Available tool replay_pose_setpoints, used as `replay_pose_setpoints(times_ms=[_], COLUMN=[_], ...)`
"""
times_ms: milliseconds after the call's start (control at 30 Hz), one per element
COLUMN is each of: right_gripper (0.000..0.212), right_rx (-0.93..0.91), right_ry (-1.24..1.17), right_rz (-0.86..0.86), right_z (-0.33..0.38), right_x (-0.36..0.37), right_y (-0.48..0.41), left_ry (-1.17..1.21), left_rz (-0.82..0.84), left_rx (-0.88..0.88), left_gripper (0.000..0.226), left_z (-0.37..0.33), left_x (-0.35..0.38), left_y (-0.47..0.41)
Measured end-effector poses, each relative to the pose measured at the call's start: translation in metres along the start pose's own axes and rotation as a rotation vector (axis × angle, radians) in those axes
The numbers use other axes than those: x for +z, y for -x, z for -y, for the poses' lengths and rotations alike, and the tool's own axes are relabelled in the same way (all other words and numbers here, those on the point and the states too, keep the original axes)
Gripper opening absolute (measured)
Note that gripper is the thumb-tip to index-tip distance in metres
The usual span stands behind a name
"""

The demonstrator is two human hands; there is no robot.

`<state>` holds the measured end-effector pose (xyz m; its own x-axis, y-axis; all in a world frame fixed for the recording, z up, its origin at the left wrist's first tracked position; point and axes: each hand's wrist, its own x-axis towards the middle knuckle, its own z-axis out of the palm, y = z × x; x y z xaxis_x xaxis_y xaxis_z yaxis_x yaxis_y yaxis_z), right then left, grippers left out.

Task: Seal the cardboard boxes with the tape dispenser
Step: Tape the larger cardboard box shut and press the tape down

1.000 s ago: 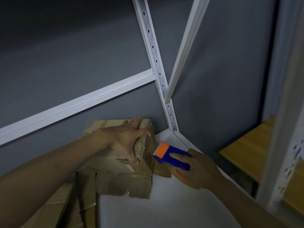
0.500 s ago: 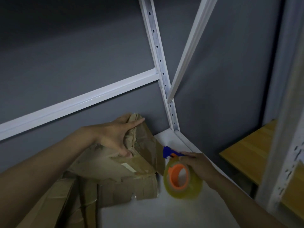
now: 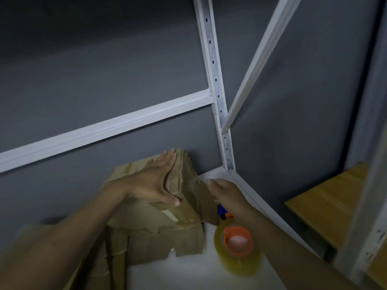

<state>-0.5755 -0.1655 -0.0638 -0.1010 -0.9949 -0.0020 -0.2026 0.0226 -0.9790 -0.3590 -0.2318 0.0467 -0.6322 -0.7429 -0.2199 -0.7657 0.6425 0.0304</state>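
Observation:
A worn, crumpled cardboard box [image 3: 159, 222] stands on the white shelf [image 3: 188, 273] against the grey wall. My left hand [image 3: 155, 181] lies flat on the box's top flaps, fingers stretched out, thumb at the front edge. My right hand [image 3: 228, 193] is blurred beside the box's right flap, fingers extended toward it and holding nothing. The tape dispenser [image 3: 237, 245], a clear yellowish roll on an orange core with a blue body, rests on the shelf under my right wrist, just right of the box.
More cardboard [image 3: 94, 264] lies at the lower left beside the box. A white slotted upright [image 3: 215, 80] and a diagonal brace [image 3: 259, 59] stand at the shelf's back corner. A wooden surface [image 3: 326, 206] sits lower at the right, behind another post.
My right hand has set the tape dispenser down on the shelf and moved up to the box's right flap. My left hand went from gripping the flaps to lying flat on them.

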Motion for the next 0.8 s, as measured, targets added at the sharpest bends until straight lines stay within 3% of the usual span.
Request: replay_pose_setpoints(times_ms=[67,133,400,533,667,800], right_gripper=[0.036,0.040,0.011,0.018,0.017,0.019], right_rx=[0.049,0.095,0.183,0.360,0.384,0.358], right_ry=[-0.249,-0.304,-0.679,-0.683,-0.667,-0.385], right_rz=[0.107,0.163,0.071,0.006,-0.001,-0.069], right_z=[0.016,0.016,-0.001,-0.019,-0.026,-0.029], right_x=[0.015,0.025,0.021,0.028,0.033,0.032], right_y=[-0.012,-0.025,-0.056,-0.059,-0.065,-0.066], left_ry=[0.006,0.011,0.019,0.011,0.004,-0.013], left_rz=[-0.009,-0.030,-0.070,-0.017,-0.003,0.025], left_rx=[-0.012,-0.019,-0.021,-0.072,-0.076,-0.075], left_gripper=[0.138,0.132,0.129,0.120,0.113,0.114], left_z=[0.000,0.002,0.007,0.012,0.017,0.020], left_x=[0.009,0.017,0.040,0.057,0.056,0.060], left_y=[0.001,0.002,-0.007,-0.015,-0.024,-0.026])
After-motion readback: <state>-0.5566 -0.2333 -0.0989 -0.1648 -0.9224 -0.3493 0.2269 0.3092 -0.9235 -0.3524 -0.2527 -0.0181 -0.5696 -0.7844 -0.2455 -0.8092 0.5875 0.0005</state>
